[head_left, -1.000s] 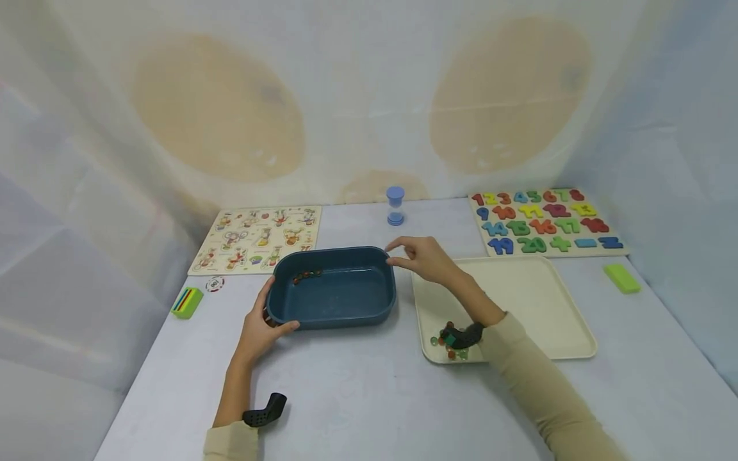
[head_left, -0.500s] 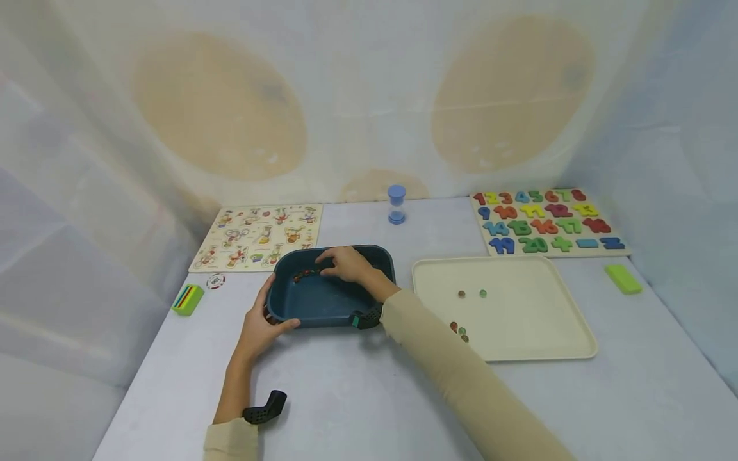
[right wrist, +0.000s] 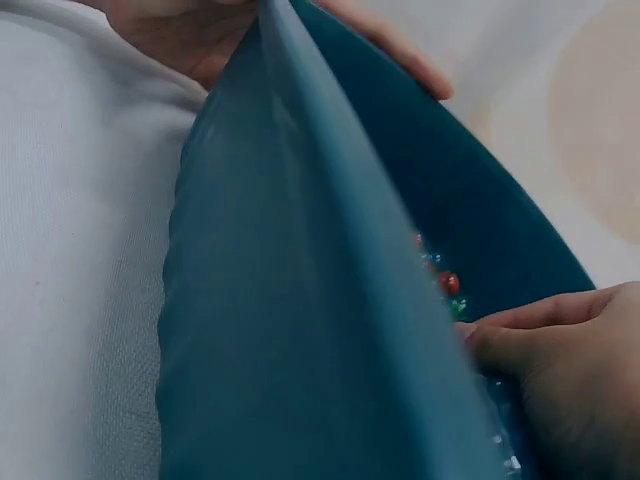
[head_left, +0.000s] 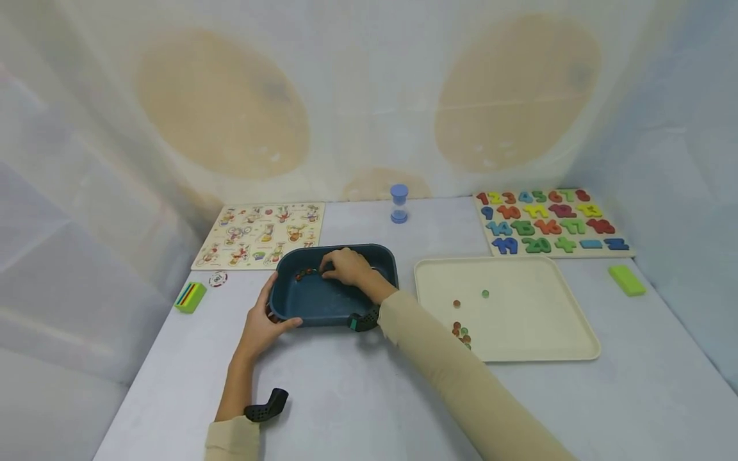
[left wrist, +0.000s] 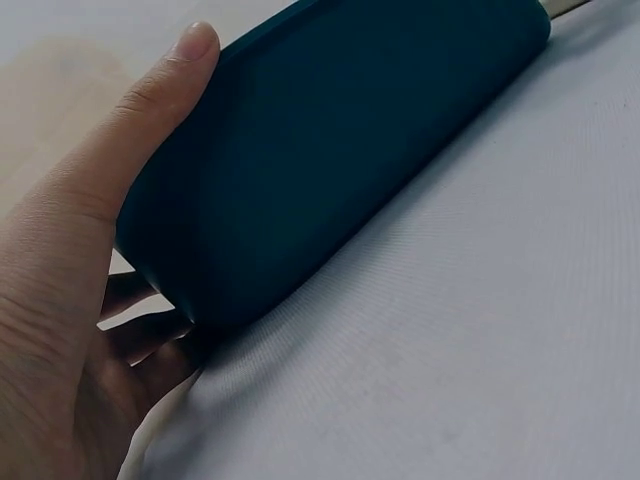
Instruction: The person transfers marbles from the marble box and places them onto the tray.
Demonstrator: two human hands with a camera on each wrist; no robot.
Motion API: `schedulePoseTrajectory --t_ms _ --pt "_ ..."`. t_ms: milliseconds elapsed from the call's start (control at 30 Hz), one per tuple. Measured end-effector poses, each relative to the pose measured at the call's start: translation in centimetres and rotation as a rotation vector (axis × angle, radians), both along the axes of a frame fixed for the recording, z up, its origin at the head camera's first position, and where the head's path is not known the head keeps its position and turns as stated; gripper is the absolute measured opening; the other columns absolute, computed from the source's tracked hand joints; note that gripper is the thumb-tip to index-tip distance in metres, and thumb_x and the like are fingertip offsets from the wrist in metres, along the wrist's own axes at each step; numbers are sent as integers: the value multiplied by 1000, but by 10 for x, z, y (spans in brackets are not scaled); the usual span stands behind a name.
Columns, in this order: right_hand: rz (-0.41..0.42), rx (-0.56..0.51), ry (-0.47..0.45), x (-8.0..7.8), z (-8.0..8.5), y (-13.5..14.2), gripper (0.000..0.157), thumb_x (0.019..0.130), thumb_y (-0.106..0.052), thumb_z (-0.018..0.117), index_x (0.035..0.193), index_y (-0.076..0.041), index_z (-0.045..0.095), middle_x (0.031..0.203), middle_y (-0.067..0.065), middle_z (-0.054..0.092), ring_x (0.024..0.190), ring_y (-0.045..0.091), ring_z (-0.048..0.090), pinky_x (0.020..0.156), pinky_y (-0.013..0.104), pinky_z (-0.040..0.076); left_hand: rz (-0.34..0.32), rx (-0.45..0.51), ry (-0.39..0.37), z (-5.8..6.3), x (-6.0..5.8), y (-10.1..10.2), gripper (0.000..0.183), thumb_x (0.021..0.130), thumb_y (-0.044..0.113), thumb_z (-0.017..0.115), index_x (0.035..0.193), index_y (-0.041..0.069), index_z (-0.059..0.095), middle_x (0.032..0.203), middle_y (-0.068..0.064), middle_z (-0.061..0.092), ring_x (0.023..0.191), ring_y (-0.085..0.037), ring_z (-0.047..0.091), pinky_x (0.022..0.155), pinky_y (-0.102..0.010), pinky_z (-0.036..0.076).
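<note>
A dark blue plastic basin (head_left: pixel 323 312) sits on the table with a row of small glass marbles (head_left: pixel 303 274) along its inside. My left hand (head_left: pixel 262 326) grips its left end, thumb on the near rim; in the left wrist view the other fingers go round the end wall (left wrist: pixel 250 200). Inside the basin is my right hand (head_left: pixel 348 267), curled, its fingertips down at the marbles. The right wrist view has the thumb and forefinger of the right hand (right wrist: pixel 570 350) close together beside red and green marbles (right wrist: pixel 450 284); I cannot tell whether they pinch one.
Right of the basin, a cream tray (head_left: pixel 536 320) holds several red and green marbles (head_left: pixel 457 325). Behind stand a picture board (head_left: pixel 259 234), a blue sand timer (head_left: pixel 399 203) and a number puzzle (head_left: pixel 553 224). Green blocks (head_left: pixel 627 280) (head_left: pixel 190 297) and a round chip (head_left: pixel 218 278) lie at the sides.
My right hand has moved left from the basin's right rim down into the basin, and its fingers have drawn in at the marbles. The left hand stays on the basin.
</note>
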State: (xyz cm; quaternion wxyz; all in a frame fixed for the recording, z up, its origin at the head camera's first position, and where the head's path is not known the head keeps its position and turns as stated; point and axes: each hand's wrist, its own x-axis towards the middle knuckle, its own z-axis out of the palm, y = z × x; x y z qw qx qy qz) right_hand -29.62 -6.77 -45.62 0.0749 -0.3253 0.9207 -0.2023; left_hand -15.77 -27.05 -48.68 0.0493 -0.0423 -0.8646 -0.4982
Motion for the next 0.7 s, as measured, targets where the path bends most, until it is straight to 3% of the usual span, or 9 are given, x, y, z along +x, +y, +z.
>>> schedulePoseTrajectory --t_ms 133,267,433,533,700 --pt "37 -97 23 6 11 12 18 83 -34 62 97 -24 66 81 -5 63 59 5 50 56 21 40 -4 10 2 -4 -2 0 99 69 25 77 142 38 12 147 -8 21 124 -39 36 87 -49 43" --pt "96 -281 89 23 38 43 18 83 -31 63 98 -21 66 54 -1 46 45 9 32 48 21 29 -8 8 -21 -3 -2 0 99 69 26 78 142 39 12 147 -6 21 124 -38 36 88 -48 43" --pt "76 -382 211 43 68 93 18 83 -31 62 98 -21 66 50 -5 31 43 9 24 45 22 23 4 4 1 1 -4 -2 99 69 23 78 142 38 13 148 -7 20 122 -40 37 87 -50 43" --pt "27 -397 255 50 69 128 17 83 -31 63 97 -22 67 50 -6 29 45 8 23 45 22 22 -1 9 8 2 -4 -3 98 70 22 77 142 37 13 148 -7 18 122 -41 37 87 -50 43" --pt "-105 -374 261 59 44 197 19 82 -31 64 97 -21 67 50 -8 30 45 8 25 44 23 24 -2 7 -8 -2 -3 -2 99 69 23 78 142 39 12 148 -5 18 123 -39 36 87 -48 43"
